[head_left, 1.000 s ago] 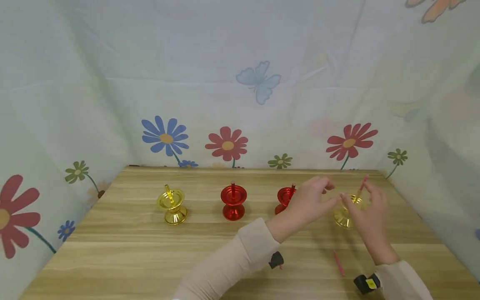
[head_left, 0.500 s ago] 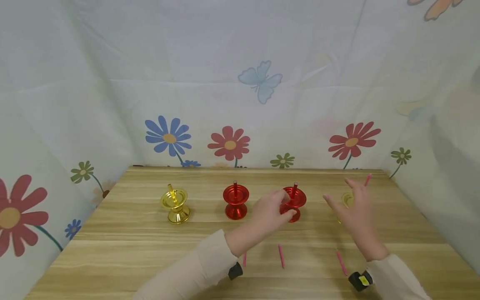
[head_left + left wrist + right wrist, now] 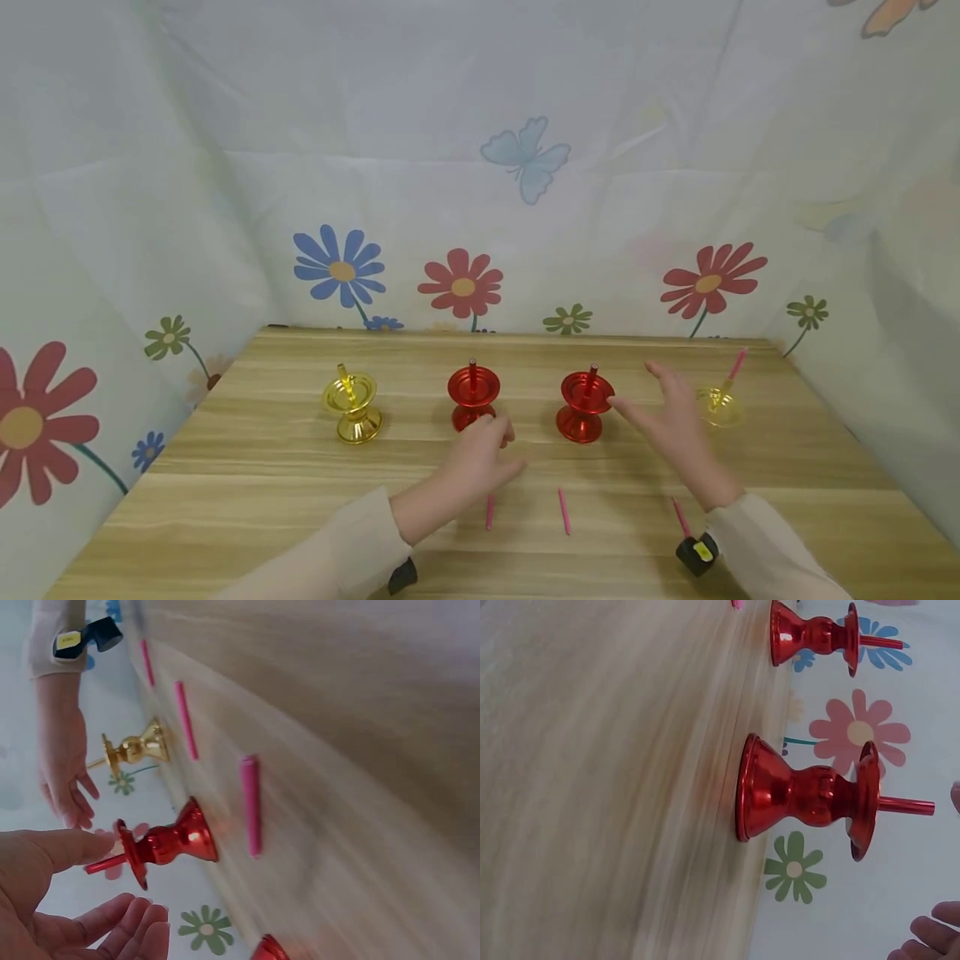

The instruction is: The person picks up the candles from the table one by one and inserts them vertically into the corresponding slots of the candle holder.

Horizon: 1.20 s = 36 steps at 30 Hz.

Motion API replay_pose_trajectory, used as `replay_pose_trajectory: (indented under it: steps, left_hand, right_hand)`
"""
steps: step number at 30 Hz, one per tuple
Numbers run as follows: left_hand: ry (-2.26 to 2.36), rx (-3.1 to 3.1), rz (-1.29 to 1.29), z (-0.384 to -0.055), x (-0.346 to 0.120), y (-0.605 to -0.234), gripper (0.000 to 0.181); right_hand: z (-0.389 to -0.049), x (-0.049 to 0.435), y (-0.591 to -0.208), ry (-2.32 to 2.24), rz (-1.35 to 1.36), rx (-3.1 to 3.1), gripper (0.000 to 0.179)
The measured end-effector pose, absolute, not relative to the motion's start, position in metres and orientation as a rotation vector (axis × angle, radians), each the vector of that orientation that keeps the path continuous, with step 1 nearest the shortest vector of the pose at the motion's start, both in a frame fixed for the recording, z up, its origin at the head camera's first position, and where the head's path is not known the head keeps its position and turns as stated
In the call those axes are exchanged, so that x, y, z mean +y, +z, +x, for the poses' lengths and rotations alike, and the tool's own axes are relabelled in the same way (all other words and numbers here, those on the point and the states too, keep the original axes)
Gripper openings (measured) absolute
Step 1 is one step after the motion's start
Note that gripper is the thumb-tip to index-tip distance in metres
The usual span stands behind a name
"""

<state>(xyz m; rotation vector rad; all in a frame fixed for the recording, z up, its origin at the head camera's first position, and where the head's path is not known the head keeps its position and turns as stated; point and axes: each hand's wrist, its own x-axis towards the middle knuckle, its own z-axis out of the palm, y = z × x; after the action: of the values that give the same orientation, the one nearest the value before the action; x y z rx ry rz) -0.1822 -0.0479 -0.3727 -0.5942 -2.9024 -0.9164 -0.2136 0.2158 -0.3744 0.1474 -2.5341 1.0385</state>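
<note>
My left hand (image 3: 467,468) hovers over the near end of the table, thumb and fingers apart, holding nothing. Below its wrist lies a pink candle (image 3: 490,512), and its knuckles partly cover the base of a red candle holder (image 3: 473,388). My right hand (image 3: 675,427) has its fingers spread, with its thumb beside the second red candle holder (image 3: 583,408); whether they touch is unclear. Behind that hand stands a gold candle holder (image 3: 726,413), partly hidden, with a pink candle (image 3: 738,364) tilted in its tube. The red holder (image 3: 810,795) fills the middle of the right wrist view.
Another gold candle holder (image 3: 357,408) stands at the left with a bare tube. Two more pink candles lie on the table: one candle (image 3: 564,511) in front of the second red holder, another candle (image 3: 681,515) by the right wrist. A flowered curtain (image 3: 375,192) rises behind the table.
Both hands have drawn away from the right gold holder and moved left. The left went further, down toward the near candles. The candle stays standing in the gold holder.
</note>
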Motion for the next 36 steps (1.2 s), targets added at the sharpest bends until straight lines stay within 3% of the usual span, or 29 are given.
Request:
replay_pose_trajectory:
  steps: [24, 36]
  left_hand:
    - [-0.644, -3.079, -0.523, -0.162, -0.072, -0.403, 0.030]
    - [-0.651, -3.064, -0.591, -0.164, -0.074, -0.404, 0.021]
  right_hand:
    - [-0.234, 0.196, -0.387, 1.098, 0.164, -2.720, 0.078]
    - [-0.239, 0.193, -0.390, 1.105, 0.188, -2.747, 0.075]
